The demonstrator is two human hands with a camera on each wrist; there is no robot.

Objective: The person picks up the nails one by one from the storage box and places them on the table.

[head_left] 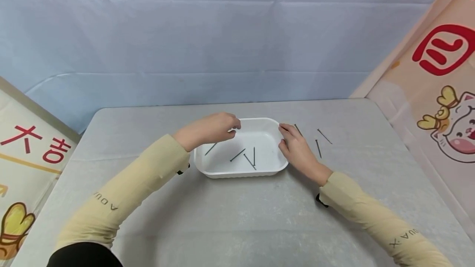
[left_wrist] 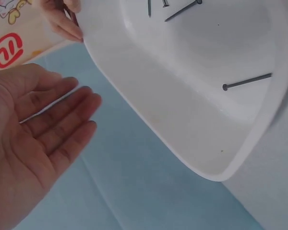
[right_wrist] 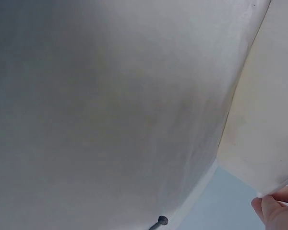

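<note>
A white tray [head_left: 239,173] sits on the table with several nails in it, among them one nail [head_left: 237,155] near its middle. My left hand [head_left: 211,129] hovers over the tray's left part in the head view. In the left wrist view, the fingers of that hand [left_wrist: 48,124] are loosely extended with nothing in them. At the tray's right rim, my right hand [head_left: 298,151] grips the edge between thumb and fingers. The right wrist view catches only the fingertips [right_wrist: 273,208] of this hand on the tray's edge [right_wrist: 259,110].
Three loose nails lie on the table right of the tray, including one nail [head_left: 324,136] farthest right. A blue cloth [head_left: 222,36] hangs behind the grey table [head_left: 237,221]. Printed banners [head_left: 441,106] stand at both sides.
</note>
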